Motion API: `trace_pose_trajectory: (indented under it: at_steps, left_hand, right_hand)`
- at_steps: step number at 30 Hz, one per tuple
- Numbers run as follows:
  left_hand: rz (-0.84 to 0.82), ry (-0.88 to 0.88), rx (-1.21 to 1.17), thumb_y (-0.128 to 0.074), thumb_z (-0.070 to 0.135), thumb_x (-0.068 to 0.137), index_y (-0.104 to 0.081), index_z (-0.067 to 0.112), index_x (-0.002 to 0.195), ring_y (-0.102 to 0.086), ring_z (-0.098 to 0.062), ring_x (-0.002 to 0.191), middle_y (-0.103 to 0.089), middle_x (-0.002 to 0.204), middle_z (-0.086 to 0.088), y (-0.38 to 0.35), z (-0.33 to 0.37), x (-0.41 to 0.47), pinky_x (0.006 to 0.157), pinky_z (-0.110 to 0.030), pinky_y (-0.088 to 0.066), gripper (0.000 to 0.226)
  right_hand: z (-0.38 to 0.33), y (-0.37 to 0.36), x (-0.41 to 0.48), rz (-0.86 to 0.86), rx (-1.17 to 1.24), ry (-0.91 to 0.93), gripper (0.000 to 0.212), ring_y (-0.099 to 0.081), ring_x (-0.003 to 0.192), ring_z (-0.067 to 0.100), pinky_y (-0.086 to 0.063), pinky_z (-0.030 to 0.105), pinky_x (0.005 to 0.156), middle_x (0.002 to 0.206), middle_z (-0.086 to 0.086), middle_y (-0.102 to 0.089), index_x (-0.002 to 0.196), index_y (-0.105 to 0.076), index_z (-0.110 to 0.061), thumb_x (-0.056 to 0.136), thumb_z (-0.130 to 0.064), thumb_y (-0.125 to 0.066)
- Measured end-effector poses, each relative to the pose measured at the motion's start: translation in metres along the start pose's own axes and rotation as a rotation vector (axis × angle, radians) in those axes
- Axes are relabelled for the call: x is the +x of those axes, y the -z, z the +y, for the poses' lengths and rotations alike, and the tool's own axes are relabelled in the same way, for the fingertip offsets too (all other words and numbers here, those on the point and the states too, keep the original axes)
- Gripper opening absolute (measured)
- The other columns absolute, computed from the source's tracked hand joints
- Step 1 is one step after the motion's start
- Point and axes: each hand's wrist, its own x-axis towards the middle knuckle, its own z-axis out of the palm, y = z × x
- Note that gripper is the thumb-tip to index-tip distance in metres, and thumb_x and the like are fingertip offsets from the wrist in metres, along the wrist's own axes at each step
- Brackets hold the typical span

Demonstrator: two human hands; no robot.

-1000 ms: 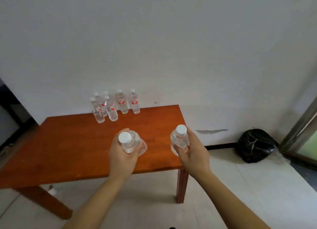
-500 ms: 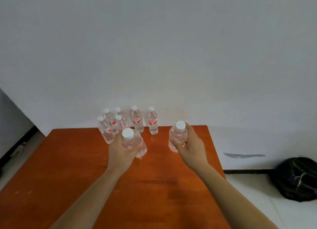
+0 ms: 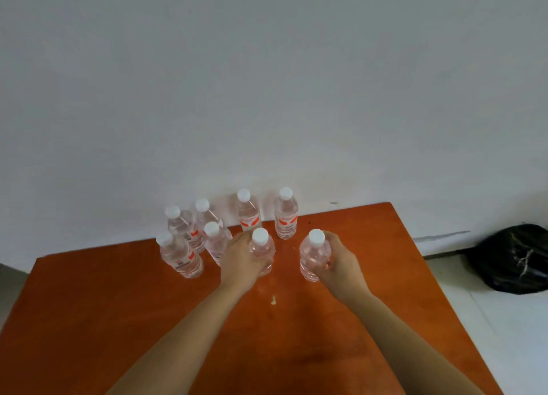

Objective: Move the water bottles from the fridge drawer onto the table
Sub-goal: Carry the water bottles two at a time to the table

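Observation:
My left hand (image 3: 241, 261) grips a clear water bottle with a white cap (image 3: 262, 251), upright and low over the orange wooden table (image 3: 118, 311). My right hand (image 3: 341, 265) grips a second white-capped bottle (image 3: 312, 257), upright just to the right of the first. Whether their bases touch the tabletop I cannot tell. Behind and left of them stands a group of several bottles with red labels (image 3: 181, 255) near the table's far edge, the rightmost one (image 3: 286, 215) right behind my hands. The fridge drawer is out of view.
A grey-white wall (image 3: 267, 83) rises directly behind the table. A black plastic bag (image 3: 513, 258) lies on the pale floor to the right, against the wall. A small pale speck (image 3: 273, 300) sits on the tabletop between my forearms.
I have come closer to the table and both hands have carried their bottles forward and down, to just in front of the standing group.

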Motion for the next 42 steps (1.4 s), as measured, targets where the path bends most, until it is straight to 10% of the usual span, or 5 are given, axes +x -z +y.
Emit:
trace_pose_trajectory:
  at_steps: [8,19,24,31,42]
  left_hand:
    - [-0.134,-0.047,0.085,-0.084,0.035,0.074,-0.062,0.022,0.122,-0.063,-0.020,0.110,-0.065,0.121,0.001,-0.019,-0.029,0.054,0.094,-0.042,-0.053,0.054]
    - [-0.181,-0.018,0.139,-0.077,0.042,0.081,-0.045,0.020,0.139,-0.056,-0.024,0.126,-0.057,0.138,-0.001,-0.022,-0.053,0.059,0.101,-0.047,-0.050,0.070]
    - [-0.180,-0.044,0.080,-0.067,0.054,0.087,-0.018,0.034,0.153,-0.047,-0.022,0.136,-0.044,0.152,0.000,-0.009,-0.032,0.052,0.107,-0.049,-0.046,0.085]
    - [0.121,-0.520,0.439,-0.027,0.036,0.104,-0.023,0.020,0.156,-0.008,-0.028,0.153,-0.011,0.165,-0.011,0.044,0.024,0.044,0.120,-0.054,-0.024,0.055]
    - [0.159,-0.799,0.401,-0.026,0.057,0.101,-0.008,0.021,0.159,0.009,-0.032,0.152,0.008,0.165,-0.014,-0.030,0.148,0.004,0.119,-0.062,-0.009,0.071]
  right_hand:
    - [-0.014,-0.043,0.059,-0.106,-0.195,-0.025,0.074,-0.050,0.127,0.019,-0.039,0.027,0.102,0.145,-0.002,-0.041,0.146,-0.041,-0.028,0.083,-0.010,-0.076]
    - [-0.015,-0.041,0.091,-0.185,-0.268,-0.036,0.055,-0.060,0.120,0.022,-0.051,0.038,0.100,0.136,0.000,-0.059,0.140,-0.045,-0.026,0.091,-0.013,-0.066]
    - [-0.020,-0.034,0.081,-0.226,-0.263,-0.030,0.102,-0.045,0.138,0.027,-0.046,0.046,0.105,0.159,0.000,-0.034,0.157,-0.007,-0.038,0.085,-0.004,-0.071]
    - [-0.046,0.027,0.046,0.325,-0.520,0.218,0.058,-0.004,0.154,0.023,-0.019,0.048,0.123,0.167,0.004,0.000,0.158,-0.009,-0.028,0.106,-0.035,-0.034]
    - [0.002,0.145,-0.082,0.834,-0.711,0.019,0.081,0.001,0.153,0.033,-0.007,0.058,0.121,0.165,0.018,0.002,0.159,-0.012,-0.016,0.097,-0.055,-0.045]
